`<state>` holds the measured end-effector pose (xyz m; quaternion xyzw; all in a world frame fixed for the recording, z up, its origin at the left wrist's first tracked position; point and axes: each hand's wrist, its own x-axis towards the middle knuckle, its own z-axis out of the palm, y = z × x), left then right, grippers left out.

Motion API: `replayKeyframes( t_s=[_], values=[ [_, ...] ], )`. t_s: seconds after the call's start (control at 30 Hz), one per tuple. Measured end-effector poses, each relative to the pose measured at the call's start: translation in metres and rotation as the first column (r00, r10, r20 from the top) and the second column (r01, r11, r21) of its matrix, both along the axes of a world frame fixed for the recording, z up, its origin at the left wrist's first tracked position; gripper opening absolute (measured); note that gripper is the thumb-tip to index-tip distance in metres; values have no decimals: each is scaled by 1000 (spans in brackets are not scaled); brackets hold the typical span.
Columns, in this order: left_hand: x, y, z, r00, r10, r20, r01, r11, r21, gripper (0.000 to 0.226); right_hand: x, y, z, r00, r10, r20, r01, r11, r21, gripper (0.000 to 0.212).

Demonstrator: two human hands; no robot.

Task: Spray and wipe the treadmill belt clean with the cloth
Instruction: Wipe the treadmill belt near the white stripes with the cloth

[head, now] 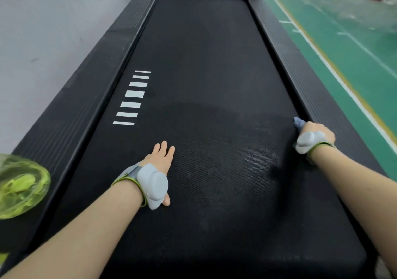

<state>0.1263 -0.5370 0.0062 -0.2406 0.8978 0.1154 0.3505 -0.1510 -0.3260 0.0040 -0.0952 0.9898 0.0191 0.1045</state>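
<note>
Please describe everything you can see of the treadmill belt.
The treadmill belt is black and finely textured, like rubber, and runs away from the camera between two black side rails. Seven white stripes mark its left part. A darker, damp-looking patch lies across its middle. The left hand rests flat on it; the right hand grips a blue-grey cloth at its right edge.

Our left hand (158, 171) lies flat on the treadmill belt (204, 63), fingers straight. Our right hand (315, 133) grips a blue-grey cloth (298, 123) at the belt's right edge, against the right side rail (300, 81). We see a darker damp-looking patch (199, 115) between the hands and the white stripes (134, 93). A blurred green translucent bottle (21, 186) shows lower left, over the left side rail (75, 106).
</note>
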Motion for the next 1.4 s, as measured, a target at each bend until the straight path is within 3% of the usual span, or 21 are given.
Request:
replayKeyframes(
  t_s=[0.2,0.27,0.5,0.63,0.77,0.83,0.97,1.07,1.2,1.27,1.4],
  values=[
    [19,-9,-1,996,-33,-79,38,998,56,130,5,-47,-10,992,-126,-7,124,984,-130,38],
    [30,-18,1,996,-27,-90,33,997,70,127,18,-87,-15,991,-130,-43,126,988,-86,36],
    [63,-36,9,983,38,-178,-21,995,101,120,117,-223,-27,963,269,12,-267,958,-103,40],
    [84,-49,9,978,60,-202,-43,995,87,120,181,-286,-22,863,503,37,-493,856,-154,47],
    [104,-60,3,984,92,-155,-81,994,72,126,236,-322,-20,688,723,58,-697,681,-222,52],
    [110,-60,-1,987,97,-131,-87,993,76,132,249,-324,-23,599,801,17,-783,590,-198,58],
    [109,-56,-6,993,87,-76,-83,995,47,141,236,-310,-25,518,854,-45,-854,512,-94,64],
    [105,-55,-8,995,89,-40,-88,996,30,144,217,-303,-21,579,815,23,-811,578,-91,55],
    [103,-54,-12,997,78,-9,-78,997,4,148,176,-278,-16,756,650,70,-634,756,-163,51],
    [102,-54,-11,996,94,6,-94,996,-1,149,150,-260,-15,793,606,61,-593,791,-151,48],
    [90,-50,-6,994,108,34,-108,994,-8,151,104,-212,-14,862,506,-1,-505,860,-77,59]
  ],
)
